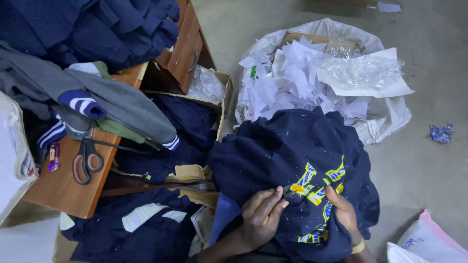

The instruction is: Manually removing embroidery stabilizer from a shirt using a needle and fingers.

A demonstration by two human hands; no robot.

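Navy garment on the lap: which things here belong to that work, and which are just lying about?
In hand:
navy garment
yellow embroidery
small tool
left hand
right hand

Lying about:
scissors
sack of paper scraps
grey garment

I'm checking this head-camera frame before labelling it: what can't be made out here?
- Small tool pinched in the left hand: too small and hidden by fingers.
- Yellow-and-blue embroidered design on the navy blue garment: folded and partly covered by the right hand.
- Contents of the open cardboard box: dark, buried under navy cloth.
- White sack: cut off by the frame's corner.
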